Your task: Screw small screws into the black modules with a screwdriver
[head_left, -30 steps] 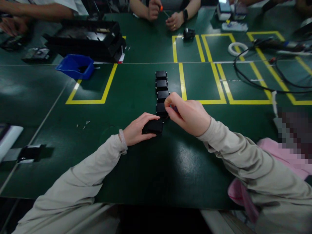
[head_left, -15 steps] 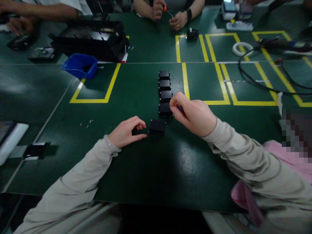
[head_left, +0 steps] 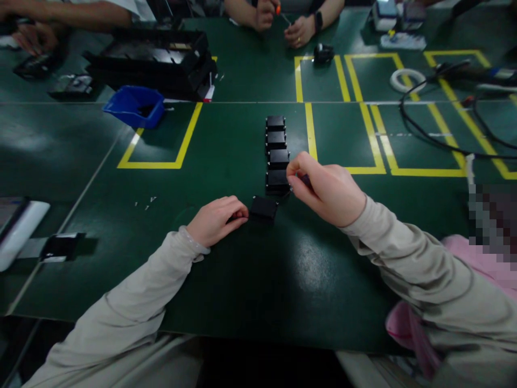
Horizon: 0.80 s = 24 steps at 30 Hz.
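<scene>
A small black box (head_left: 264, 207) with shiny screws at its corners lies flat on the green table. My left hand (head_left: 221, 218) is at its left side, thumb and forefinger pinched together by the box's edge; whatever is between the fingertips is hidden. My right hand (head_left: 325, 188) is closed around a slim, dark-handled tool that looks like a screwdriver, mostly covered by the fingers, its thin shaft pointing down. Beyond the near box, similar black boxes (head_left: 278, 157) stand in a column, the nearest of them partly behind my right fingertips.
Several loose screws (head_left: 149, 203) lie to the left. A blue bin (head_left: 137, 108) sits before stacked black trays (head_left: 153, 59). At the right are a cable (head_left: 428, 129) and a white ring (head_left: 407, 80). Across the table, a co-worker's hands (head_left: 299, 32) hold an orange-handled screwdriver.
My left hand has moved right to the near box, and its thumb and forefinger have closed from apart to a pinch. My right hand keeps its grip near the column. The view has shifted slightly.
</scene>
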Each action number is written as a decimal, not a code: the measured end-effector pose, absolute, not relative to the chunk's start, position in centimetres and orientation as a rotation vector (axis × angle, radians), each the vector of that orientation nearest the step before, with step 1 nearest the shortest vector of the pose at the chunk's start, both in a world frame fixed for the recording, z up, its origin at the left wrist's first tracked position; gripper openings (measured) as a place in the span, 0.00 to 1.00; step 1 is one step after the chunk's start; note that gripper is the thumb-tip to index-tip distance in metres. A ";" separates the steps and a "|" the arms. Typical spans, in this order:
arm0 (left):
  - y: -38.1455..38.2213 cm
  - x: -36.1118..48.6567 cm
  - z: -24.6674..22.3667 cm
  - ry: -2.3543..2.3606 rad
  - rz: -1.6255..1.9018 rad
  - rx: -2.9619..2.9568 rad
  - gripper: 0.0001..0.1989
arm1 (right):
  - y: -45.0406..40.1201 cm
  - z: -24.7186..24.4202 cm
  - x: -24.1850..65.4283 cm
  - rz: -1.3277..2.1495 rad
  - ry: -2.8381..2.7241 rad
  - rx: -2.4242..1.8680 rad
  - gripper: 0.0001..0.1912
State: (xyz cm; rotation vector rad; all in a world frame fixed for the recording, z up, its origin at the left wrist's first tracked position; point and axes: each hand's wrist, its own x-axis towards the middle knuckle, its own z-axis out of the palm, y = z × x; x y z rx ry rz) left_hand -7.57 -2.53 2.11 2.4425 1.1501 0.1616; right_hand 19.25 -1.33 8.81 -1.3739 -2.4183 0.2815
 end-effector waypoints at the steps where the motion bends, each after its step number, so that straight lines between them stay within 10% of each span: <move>1: -2.6 -7.5 2.2 1.158 0.145 2.454 0.07 | -1.3 8.8 19.3 0.279 -2.417 -1.372 0.12; 24: -2.8 -7.1 2.8 1.246 0.050 2.615 0.05 | -1.3 8.8 19.2 0.251 -2.425 -1.377 0.12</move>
